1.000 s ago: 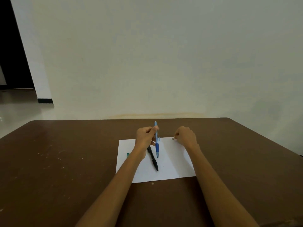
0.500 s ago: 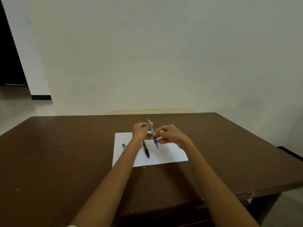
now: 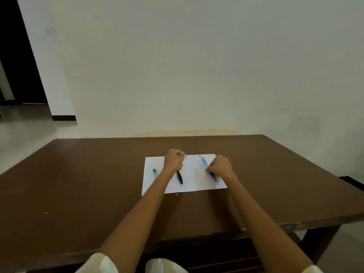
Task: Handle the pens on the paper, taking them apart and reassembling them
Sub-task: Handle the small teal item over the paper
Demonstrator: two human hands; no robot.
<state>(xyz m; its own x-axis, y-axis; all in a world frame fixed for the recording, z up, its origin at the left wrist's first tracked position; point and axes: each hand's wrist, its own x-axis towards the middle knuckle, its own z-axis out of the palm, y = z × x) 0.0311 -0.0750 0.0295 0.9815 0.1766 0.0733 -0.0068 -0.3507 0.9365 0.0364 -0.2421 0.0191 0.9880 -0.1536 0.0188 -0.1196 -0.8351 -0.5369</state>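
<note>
A white sheet of paper (image 3: 192,183) lies on the brown table (image 3: 78,194). My right hand (image 3: 220,167) grips a blue pen (image 3: 204,162) near its lower half, and the pen lies slanted on the right side of the sheet. My left hand (image 3: 174,159) is curled into a fist over the sheet's upper middle, with a small pale pen part (image 3: 185,156) showing at its fingertips. A black pen (image 3: 179,176) lies on the paper just below that hand, its upper end hidden. A green pen (image 3: 155,173) rests on the sheet's left side, partly behind my left forearm.
The table's far edge meets a pale wall (image 3: 197,75). Its right front corner and a leg (image 3: 323,241) show at the lower right. A dark doorway (image 3: 17,66) opens at the far left. Small crumbs dot the tabletop's left half.
The blue pen went from my left hand to my right hand and down onto the right side of the paper. My hands moved apart, the left one keeping a small part.
</note>
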